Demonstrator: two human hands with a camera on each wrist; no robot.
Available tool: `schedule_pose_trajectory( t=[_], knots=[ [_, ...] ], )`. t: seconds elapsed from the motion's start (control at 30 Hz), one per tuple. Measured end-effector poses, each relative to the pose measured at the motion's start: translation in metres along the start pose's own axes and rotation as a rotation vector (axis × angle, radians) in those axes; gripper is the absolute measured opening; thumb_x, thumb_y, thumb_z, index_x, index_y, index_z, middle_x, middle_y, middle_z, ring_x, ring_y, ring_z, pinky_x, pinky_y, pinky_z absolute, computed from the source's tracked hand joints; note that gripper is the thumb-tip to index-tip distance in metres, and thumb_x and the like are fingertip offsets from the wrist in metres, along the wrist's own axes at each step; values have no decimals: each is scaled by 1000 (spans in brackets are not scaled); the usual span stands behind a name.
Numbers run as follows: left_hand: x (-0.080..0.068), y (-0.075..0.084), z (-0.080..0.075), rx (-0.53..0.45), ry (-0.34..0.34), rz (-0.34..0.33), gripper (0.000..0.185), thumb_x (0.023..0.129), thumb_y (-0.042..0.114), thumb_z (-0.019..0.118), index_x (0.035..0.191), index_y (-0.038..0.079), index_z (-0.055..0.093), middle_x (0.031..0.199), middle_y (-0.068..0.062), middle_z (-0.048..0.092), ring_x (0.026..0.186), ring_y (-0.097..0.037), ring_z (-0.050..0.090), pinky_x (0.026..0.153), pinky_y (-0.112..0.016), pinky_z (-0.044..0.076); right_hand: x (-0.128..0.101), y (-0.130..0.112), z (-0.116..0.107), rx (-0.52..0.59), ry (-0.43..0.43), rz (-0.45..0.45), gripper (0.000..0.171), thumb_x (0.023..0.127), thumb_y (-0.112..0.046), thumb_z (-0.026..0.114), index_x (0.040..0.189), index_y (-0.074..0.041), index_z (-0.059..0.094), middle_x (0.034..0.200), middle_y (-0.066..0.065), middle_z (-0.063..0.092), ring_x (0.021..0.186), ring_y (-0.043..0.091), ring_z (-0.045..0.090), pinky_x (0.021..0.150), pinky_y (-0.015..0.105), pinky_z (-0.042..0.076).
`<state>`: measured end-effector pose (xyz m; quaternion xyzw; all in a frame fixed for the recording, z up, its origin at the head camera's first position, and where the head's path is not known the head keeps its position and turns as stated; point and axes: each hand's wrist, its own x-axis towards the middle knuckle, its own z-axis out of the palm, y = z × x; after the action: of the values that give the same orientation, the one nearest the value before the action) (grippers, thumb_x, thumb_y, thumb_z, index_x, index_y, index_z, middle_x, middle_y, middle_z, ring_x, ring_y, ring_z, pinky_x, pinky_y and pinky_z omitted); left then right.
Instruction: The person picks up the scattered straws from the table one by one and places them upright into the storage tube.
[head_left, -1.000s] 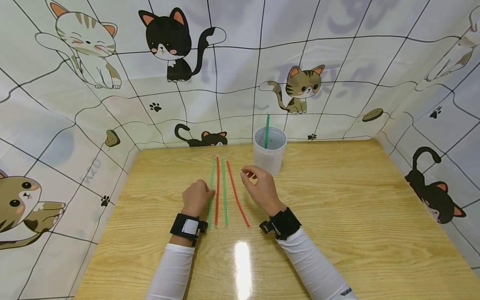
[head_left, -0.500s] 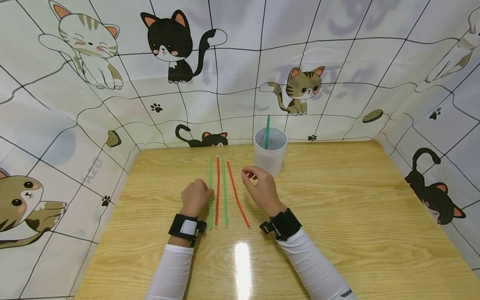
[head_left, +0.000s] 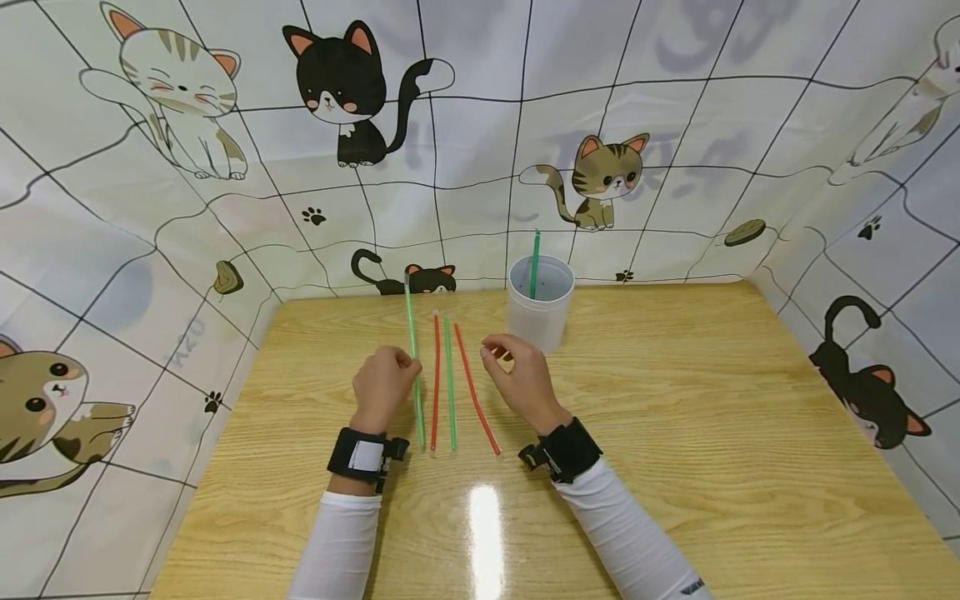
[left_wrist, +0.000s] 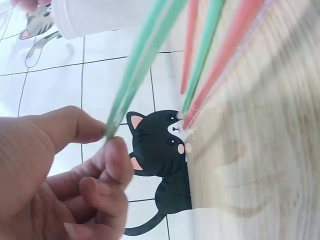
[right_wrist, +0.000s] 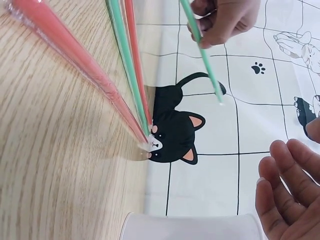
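My left hand (head_left: 382,385) pinches a green drinking straw (left_wrist: 137,70) between thumb and fingertip. In the right wrist view that straw is off the table, in front of the cat-print backdrop. To its right lie a red straw (head_left: 436,383), another green straw (head_left: 450,383) and a slanted red straw (head_left: 474,392); clear wrapping shows on some of them. My right hand (head_left: 521,379) holds nothing, its fingers loosely bent, between the slanted red straw and a white plastic cup (head_left: 538,323). A dark green straw (head_left: 535,258) leans inside the cup.
The straws and cup are on a light wooden table (head_left: 712,433). A white backdrop (head_left: 480,125) with cat drawings and grid lines rises behind and at both sides. Light reflects off the table's front part (head_left: 486,533).
My left hand has shifted slightly left and away from the red straw, lifting the leftmost green straw so its far end rises. My right hand stays in place.
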<state>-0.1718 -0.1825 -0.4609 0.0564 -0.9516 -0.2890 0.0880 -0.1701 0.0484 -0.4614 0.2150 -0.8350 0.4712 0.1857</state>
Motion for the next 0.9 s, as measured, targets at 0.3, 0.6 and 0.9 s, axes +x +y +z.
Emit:
schedule_pose_trajectory(
  t=[0.3,0.6,0.9],
  knots=[
    [-1,9,-9,-70,117,40,22,93,25,65,89,7,77,80,-8,75,52,-16,56,43,-26,35,-1,-3,3,16,-36,9,17,99,-14,64,110,-3,72,105,13,74,91,26,67,83,44,55],
    [-3,18,-14,-164,171,84,23,96,25,65,94,5,78,87,-11,76,57,-21,62,43,-26,36,-5,-6,13,5,-92,-11,18,100,-15,63,110,-3,72,103,12,74,90,25,67,81,46,56],
    [-8,28,-13,-274,157,148,21,97,22,65,95,5,78,87,-12,76,70,-25,64,58,-28,44,-10,-13,24,-22,-247,55,27,100,-20,64,121,-3,69,108,11,73,96,27,67,80,45,55]
  ],
)
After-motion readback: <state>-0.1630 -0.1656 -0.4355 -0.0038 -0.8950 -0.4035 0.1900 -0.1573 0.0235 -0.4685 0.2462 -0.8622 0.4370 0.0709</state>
